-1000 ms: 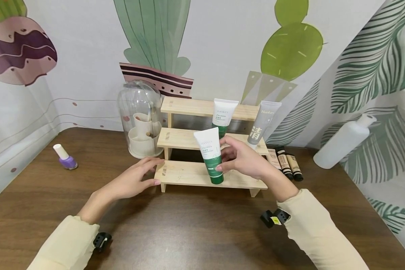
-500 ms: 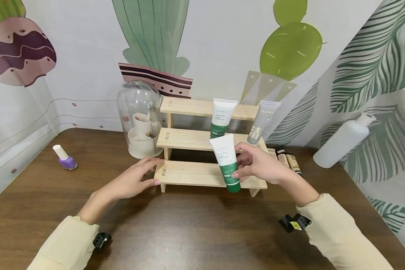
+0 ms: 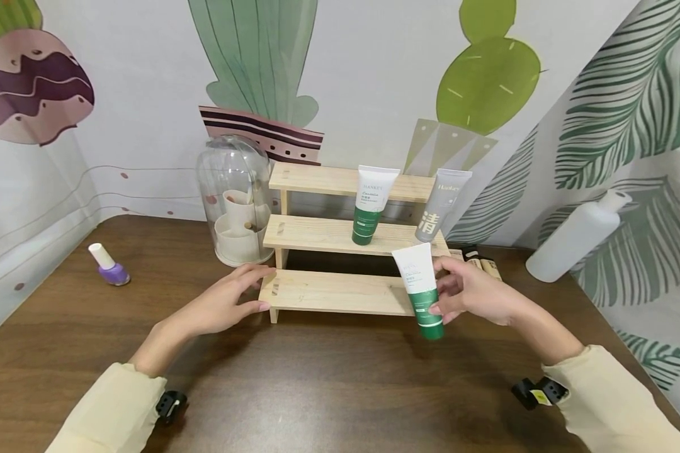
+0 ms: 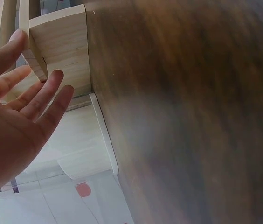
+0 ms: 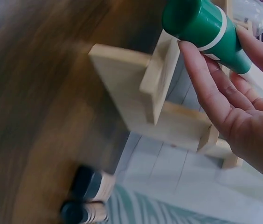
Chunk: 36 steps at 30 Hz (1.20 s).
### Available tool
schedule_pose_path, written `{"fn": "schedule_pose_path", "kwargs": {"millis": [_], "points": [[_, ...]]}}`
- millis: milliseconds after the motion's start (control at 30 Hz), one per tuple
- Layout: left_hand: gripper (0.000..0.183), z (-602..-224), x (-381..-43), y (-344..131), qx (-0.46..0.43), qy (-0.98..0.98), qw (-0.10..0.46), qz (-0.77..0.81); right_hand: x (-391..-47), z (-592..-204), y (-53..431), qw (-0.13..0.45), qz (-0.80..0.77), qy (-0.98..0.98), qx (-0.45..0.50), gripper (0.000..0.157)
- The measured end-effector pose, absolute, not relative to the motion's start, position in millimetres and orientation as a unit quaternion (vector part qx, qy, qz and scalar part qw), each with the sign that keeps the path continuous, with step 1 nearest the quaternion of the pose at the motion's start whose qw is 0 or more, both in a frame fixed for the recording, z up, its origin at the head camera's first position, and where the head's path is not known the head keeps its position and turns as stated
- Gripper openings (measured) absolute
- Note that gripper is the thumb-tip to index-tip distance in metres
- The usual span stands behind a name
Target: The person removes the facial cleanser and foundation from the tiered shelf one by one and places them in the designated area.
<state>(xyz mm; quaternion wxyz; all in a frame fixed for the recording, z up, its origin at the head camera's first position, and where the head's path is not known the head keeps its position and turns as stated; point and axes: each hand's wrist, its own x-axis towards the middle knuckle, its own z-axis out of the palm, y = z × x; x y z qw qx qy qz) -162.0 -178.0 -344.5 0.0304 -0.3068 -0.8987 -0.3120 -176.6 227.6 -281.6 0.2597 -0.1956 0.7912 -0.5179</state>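
My right hand (image 3: 476, 292) pinches a white and green squeeze tube (image 3: 420, 283) between thumb and fingers, cap end down, in front of the right end of the wooden step shelf (image 3: 340, 292). In the right wrist view its green cap (image 5: 183, 21) faces the camera. My left hand (image 3: 221, 305) rests at the shelf's left end, thumb and fingertips (image 4: 52, 79) spread loosely at the bottom board's end. A matching white and green tube (image 3: 369, 204) stands on the middle step, with a grey tube (image 3: 439, 204) to its right.
A clear dome (image 3: 232, 189) over white cups stands left of the shelf. Purple nail polish (image 3: 110, 267) lies at the far left. Small dark-capped tubes (image 3: 481, 261) lie behind the right hand, and a white bottle (image 3: 575, 236) is at the far right.
My right hand has carried the tube right and toward me, from over the middle of the bottom step to its right end. The left hand stays in place.
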Motion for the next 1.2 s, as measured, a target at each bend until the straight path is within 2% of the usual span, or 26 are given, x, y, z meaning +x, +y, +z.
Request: {"fn": "schedule_pose_path", "kwargs": {"millis": [433, 733, 1200], "points": [[0.053, -344, -161, -178, -0.307, -0.899, 0.029, -0.312, -162, -290, 275, 0.262, -0.515, 0.8, -0.163, 0.048], [0.053, -342, -160, -177, -0.304, -0.9, 0.029, -0.311, -156, -309, 303, 0.268, -0.541, 0.786, -0.135, 0.048], [0.053, -343, -161, -178, -0.305, -0.901, 0.029, -0.307, -148, -330, 321, 0.281, -0.547, 0.784, -0.086, 0.047]]}}
